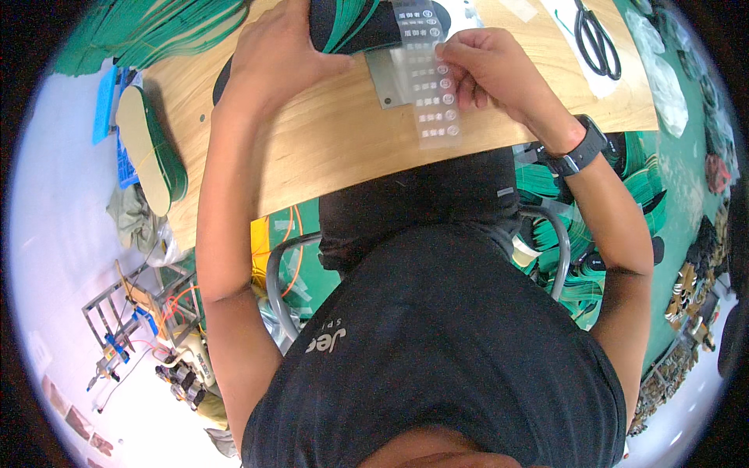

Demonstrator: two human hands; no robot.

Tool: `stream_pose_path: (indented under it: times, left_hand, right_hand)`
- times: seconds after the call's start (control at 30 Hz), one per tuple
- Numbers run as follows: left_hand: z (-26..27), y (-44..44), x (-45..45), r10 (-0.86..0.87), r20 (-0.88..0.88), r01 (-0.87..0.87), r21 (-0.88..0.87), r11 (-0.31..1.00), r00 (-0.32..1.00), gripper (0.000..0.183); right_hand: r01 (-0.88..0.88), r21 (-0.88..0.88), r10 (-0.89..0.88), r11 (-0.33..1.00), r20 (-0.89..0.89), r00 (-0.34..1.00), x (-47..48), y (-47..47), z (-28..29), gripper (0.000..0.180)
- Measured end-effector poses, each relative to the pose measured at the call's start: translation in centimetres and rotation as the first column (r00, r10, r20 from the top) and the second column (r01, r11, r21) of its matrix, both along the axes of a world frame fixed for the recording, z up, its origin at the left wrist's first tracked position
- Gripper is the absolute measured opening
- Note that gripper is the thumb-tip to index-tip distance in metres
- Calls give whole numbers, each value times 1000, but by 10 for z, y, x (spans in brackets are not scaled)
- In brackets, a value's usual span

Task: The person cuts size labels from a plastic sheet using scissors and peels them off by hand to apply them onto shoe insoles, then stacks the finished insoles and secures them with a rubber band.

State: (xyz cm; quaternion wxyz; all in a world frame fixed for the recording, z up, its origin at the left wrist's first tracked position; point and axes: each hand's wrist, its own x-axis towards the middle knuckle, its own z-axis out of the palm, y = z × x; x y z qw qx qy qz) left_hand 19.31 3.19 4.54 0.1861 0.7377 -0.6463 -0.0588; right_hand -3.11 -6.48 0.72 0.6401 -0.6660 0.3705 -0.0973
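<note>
My right hand (485, 64) pinches the edge of a clear plastic strip (436, 114) that bears rows of white printed marks. The strip hangs over the wooden table (327, 140) and partly covers a thin metal plate (383, 82). To the left, my left hand (281, 58) lies beside a black sheet piece (374, 26), thumb stretched toward the metal plate. Its fingertips run past the top edge of the view, so their grip is hidden. Green strip-like layers (345, 23) lie over the black piece.
Green layered sheets (158, 32) pile up at the far left. Insoles (143, 152) are stacked on the table's left edge. Black-handled scissors (597, 44) lie on white paper at right. More green bundles (562, 205) sit below the table, near a grey metal chair frame (559, 245).
</note>
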Motion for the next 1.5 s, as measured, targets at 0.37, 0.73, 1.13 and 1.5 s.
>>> stream_pose_path:
  times: [0.37, 0.73, 1.13, 1.5]
  left_hand:
    - [-6, 13, 29, 75, -418, -126, -96, 987, 905, 60]
    - [-33, 31, 67, -6, -614, -274, -360, 892, 789, 21]
    - [-28, 29, 60, 113, -448, -276, -317, 908, 887, 21]
    - [-29, 33, 61, 142, -554, -322, -241, 916, 820, 21]
  right_hand:
    - [260, 121, -283, 958, 252, 925, -12, 5, -6, 24]
    - [-74, -189, 42, 979, -167, 985, 13, -2, 3, 31]
    - [-79, -112, 53, 990, -221, 974, 13, -7, 7, 32]
    - [-75, -52, 64, 996, -189, 980, 10, -9, 3, 33]
